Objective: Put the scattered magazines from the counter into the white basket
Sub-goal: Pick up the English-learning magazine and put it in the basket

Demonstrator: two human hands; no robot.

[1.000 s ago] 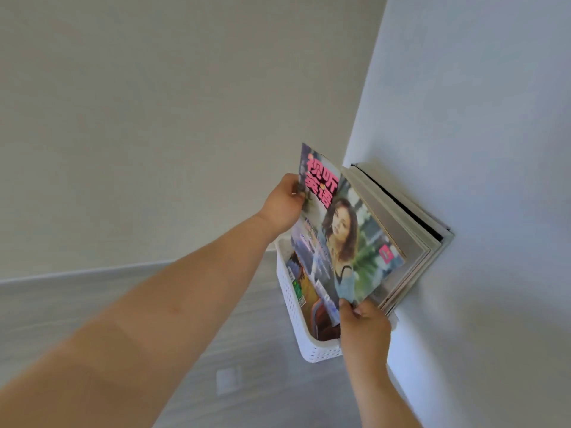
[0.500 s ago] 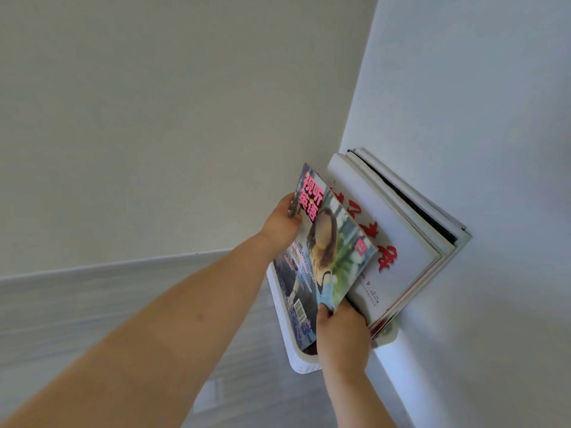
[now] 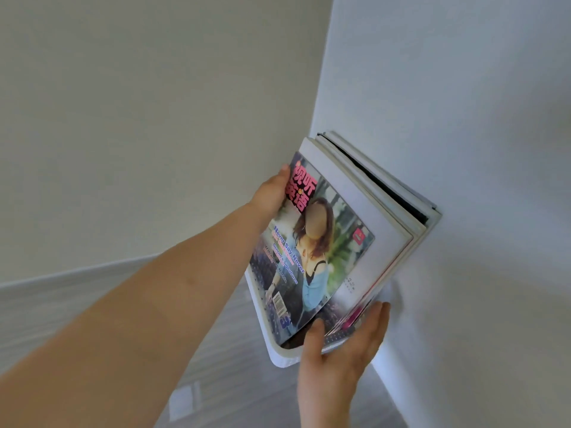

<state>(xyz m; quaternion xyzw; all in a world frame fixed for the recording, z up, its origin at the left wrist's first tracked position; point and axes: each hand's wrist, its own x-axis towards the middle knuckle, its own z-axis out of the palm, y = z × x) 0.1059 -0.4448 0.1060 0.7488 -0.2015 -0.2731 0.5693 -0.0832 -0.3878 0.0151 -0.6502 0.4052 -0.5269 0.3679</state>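
Note:
A white basket [image 3: 279, 350] stands on the floor against the right wall, with several magazines [image 3: 386, 205] upright in it, leaning on the wall. In front of them is a colourful magazine [image 3: 312, 251] with pink characters and a woman on its cover. My left hand [image 3: 272, 193] grips its top left corner. My right hand [image 3: 343, 341] is at the stack's lower edge, thumb on the front cover and straight fingers along the bottom of the magazines behind.
A white wall [image 3: 463, 118] stands right behind the basket, and a second pale wall [image 3: 139, 103] runs to the left. Grey wood-look floor [image 3: 216, 381] lies below, with a small pale square [image 3: 185, 400] on it.
The colourful magazine has gone deeper into the basket and now lies flat against the stack. My right hand has shifted right, its fingers spreading along the stack's bottom edge.

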